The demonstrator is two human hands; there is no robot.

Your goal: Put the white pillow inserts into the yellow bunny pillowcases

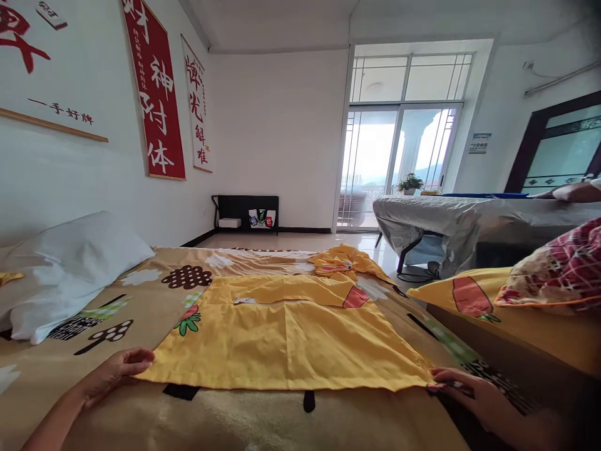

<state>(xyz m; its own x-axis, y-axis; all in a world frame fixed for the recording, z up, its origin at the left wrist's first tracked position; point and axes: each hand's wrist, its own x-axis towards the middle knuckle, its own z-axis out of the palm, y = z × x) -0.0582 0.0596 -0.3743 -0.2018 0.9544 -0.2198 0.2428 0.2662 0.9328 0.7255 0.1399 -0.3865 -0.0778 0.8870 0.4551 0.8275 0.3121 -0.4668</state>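
A yellow pillowcase [263, 347] with carrot prints lies spread on the patterned bed sheet [154, 413]. A fold or opening runs across its upper part. At its near left corner my left hand [117, 371] is closed, thumb and fingers pinching the fabric. My right hand [474, 391] grips the near right corner, its fingers partly hidden and a little blurred. Between the two hands the near edge is drawn out nearly straight. Just beyond lies a bunched yellow cloth [345, 260] with a rabbit print.
A white pillow [89, 269] rests at the left. On the right are a yellow carrot-print cloth [451, 291] and a dark red patterned cushion [558, 266]. Behind them stands a plastic-covered table [436, 210], with another person's hand [580, 191] over it.
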